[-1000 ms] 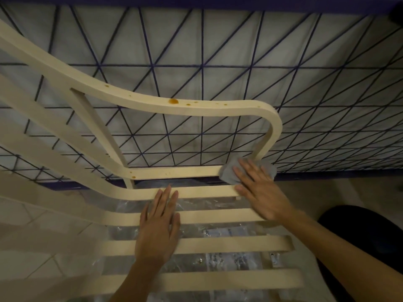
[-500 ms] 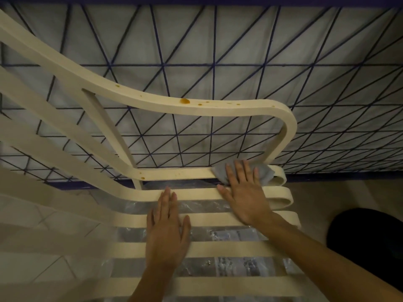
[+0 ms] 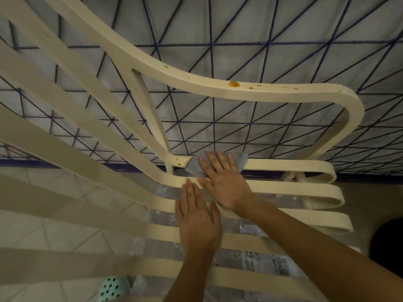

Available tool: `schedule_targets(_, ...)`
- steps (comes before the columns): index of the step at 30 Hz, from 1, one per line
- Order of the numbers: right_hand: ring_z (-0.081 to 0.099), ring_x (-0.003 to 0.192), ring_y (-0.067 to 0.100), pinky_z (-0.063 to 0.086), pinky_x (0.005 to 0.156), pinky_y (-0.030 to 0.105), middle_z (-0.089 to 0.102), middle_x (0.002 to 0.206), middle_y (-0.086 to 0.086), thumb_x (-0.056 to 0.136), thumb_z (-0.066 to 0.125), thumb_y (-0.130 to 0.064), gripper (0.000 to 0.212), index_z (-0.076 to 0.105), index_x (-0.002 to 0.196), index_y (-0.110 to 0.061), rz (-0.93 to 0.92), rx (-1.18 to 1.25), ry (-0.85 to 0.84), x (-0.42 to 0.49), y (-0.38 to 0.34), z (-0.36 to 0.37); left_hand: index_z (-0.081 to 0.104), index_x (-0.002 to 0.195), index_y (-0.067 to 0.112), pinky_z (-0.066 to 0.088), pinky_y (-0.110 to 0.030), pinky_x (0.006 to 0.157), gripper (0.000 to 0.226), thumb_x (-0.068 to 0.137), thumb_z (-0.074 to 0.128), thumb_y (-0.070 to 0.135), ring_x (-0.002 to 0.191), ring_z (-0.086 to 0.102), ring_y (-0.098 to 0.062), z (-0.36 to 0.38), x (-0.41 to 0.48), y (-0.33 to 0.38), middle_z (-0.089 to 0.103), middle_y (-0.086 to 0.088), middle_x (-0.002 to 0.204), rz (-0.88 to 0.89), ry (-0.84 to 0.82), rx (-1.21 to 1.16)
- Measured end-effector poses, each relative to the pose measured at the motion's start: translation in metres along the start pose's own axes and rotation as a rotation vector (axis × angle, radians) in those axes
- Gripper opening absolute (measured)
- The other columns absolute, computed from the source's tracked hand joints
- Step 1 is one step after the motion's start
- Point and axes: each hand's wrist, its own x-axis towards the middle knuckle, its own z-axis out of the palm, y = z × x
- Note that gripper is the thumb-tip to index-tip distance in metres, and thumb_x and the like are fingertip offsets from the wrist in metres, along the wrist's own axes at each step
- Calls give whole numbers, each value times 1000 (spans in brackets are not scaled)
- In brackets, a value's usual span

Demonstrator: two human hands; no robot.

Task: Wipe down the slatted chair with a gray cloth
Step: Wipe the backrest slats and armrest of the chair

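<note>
Pinning the gray cloth (image 3: 194,166) flat under the right hand (image 3: 226,184) at centre frame, fingers straight and slightly spread, pressing rather than gripping. Cloth lying on the rearmost seat slat (image 3: 283,165) of the slatted chair (image 3: 261,94), just beside the joint where the armrest upright meets the slat. Left hand (image 3: 198,221) resting palm-down across the next slats, fingers extended and together, holding nothing, its fingertips close beside the right hand's thumb side. Likely risks: cloth slipping out from under the open palm and dropping through a gap between slats, being held by pressure alone; smearing rather than lifting the small brown spot (image 3: 180,164) right beside the cloth's left edge; passing over the orange stain (image 3: 234,84) and the smaller specks on the armrest, upper centre, well apart from the cloth; body weight bearing on the thin slats and possibly flexing them. Clear plastic sheet (image 3: 257,232) showing beneath the slats, lower centre, carrying dark printed marks too blurred for reading. No brand or label showing on chair or cloth.
</note>
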Motion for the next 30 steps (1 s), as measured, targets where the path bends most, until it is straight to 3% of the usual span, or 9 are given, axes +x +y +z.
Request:
schedule_targets(5, -16, 147, 17, -10, 120, 40, -9, 161, -1, 96, 7, -55, 63, 1, 153, -29, -69, 9, 2, -15, 19, -8, 16, 152, 7, 2, -36, 120, 67, 97, 16, 45, 148, 2, -16, -2, -1, -1, 10, -6, 161, 20, -15, -12)
schedule_targets(8, -15, 147, 16, -10, 119, 39, -10, 161, -3, 98, 8, -56, 62, 0, 153, -30, 2, -11, 29, -35, 36, -9, 14, 153, 8, 4, -37, 120, 67, 97, 16, 45, 149, 1, -16, -4, -2, -1, 7, -4, 162, 24, -15, -14)
schedule_targets(14, -22, 145, 20, -14, 118, 43, -18, 160, -2, 82, -19, -66, 80, -9, 152, -28, 238, 53, 31, -43, 28, -6, 20, 151, 6, 5, -37, 117, 66, 97, 20, 44, 148, 9, -18, -5, 0, 1, 14, -7, 160, 16, -10, -1)
schedule_targets(17, -25, 144, 22, -14, 118, 45, -19, 159, 0, 71, -29, -71, 94, -10, 151, -26, 204, 162, 14, -24, 3, -6, 15, 152, 8, 8, -39, 119, 66, 97, 14, 45, 149, 3, -18, -5, 0, 2, 9, -6, 161, 15, -17, -2)
schedule_targets(19, -27, 143, 21, -15, 118, 45, -20, 159, 0, 74, -24, -73, 91, -11, 151, -26, 160, 206, -26, -9, -13, -6, 16, 153, 9, 10, -41, 117, 66, 97, 16, 45, 149, 6, -19, -7, 1, 4, 11, -6, 161, 22, -31, 4)
schedule_targets(22, -26, 144, 21, -16, 117, 45, -19, 159, -1, 97, 4, -59, 65, -5, 152, -26, 123, 258, -112, 18, -42, -6, 33, 149, 12, 11, -40, 114, 67, 91, 27, 45, 146, 21, -22, -11, 2, 3, 28, -8, 156, 25, -89, 2)
schedule_targets(25, -24, 145, 22, -18, 116, 44, -16, 160, -2, 99, 7, -55, 64, -2, 153, -23, 113, 351, -196, 48, -62, -5, 61, 127, 13, 19, -43, 109, 61, 82, 43, 50, 125, 54, -30, -13, 2, 3, 62, -12, 129, 62, -163, 59)
schedule_targets(30, -18, 147, 22, -12, 118, 45, -10, 161, 2, 98, 11, -56, 68, -2, 154, -19, 153, 617, -206, 77, -89, -3, 66, 118, 9, 8, -40, 109, 73, 77, 37, 61, 109, 65, -33, -14, 0, -2, 68, -13, 117, 70, -236, 141)
